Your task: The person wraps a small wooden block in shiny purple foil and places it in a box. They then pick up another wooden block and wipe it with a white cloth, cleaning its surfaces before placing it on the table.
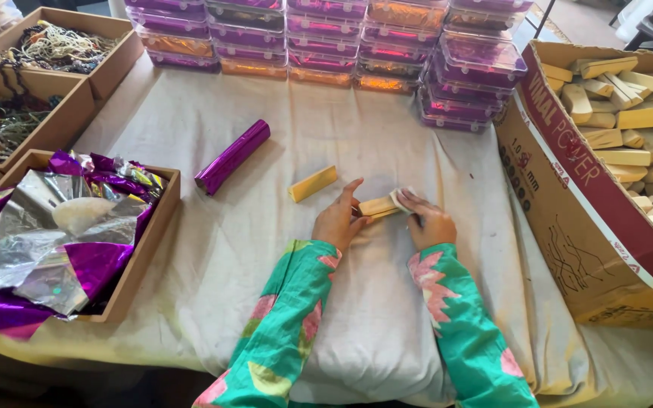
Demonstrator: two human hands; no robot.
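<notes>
Left hand (337, 221), fingers partly spread, steadies the left end of a pale wooden block (377, 206) lying on the cloth-covered counter (213, 249). Right hand (430, 222) presses a small light pad (400, 199) against the block's right end, fingers curled over it. Both sleeves are green with pink flowers. A second wooden block (313, 183) lies just left of the hands, apart from them, and a purple foil-wrapped bar (232, 156) lies farther left, angled toward the far side. At the right edge stands a large cardboard box (568, 196) filled with more bare blocks. Along the far edge, clear lidded containers (326, 38) with purple and gold contents are stacked in rows. At the near left, a shallow cardboard tray (141, 257) holds crumpled silver and purple foil sheets (47, 242); two further trays (77, 98) beyond it hold tangled cords.
</notes>
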